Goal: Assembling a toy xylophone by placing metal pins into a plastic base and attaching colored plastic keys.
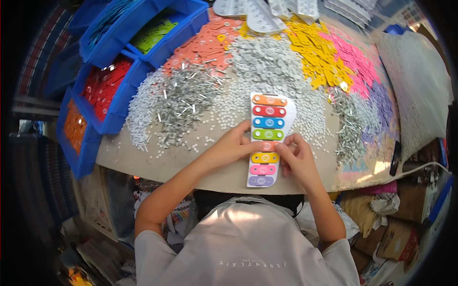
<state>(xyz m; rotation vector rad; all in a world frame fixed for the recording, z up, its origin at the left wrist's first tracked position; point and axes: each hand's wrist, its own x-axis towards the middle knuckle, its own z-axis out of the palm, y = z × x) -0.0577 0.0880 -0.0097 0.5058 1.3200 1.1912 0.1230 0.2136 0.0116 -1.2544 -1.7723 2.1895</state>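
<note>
A toy xylophone (270,122) with a white tapered base and several coloured bars lies upright before me at the table's near edge. White round caps sit at the ends of the orange, red, blue and green bars; the yellow, pink and purple bars show small dark or metallic dots at theirs. My left hand (234,145) grips the base from the left, its thumb lying across the salmon bar (265,146). My right hand (298,156) is closed at that bar's right end, fingers bent together at the base's edge. Whatever its fingertips pinch is hidden.
Heaps of white caps (272,62), metal pins (183,105), and salmon, yellow (317,52), pink and purple bars cover the table. Blue bins (109,107) of coloured bars stand left. White bases (262,19) lie at the back, and a filled plastic bag (415,90) stands right.
</note>
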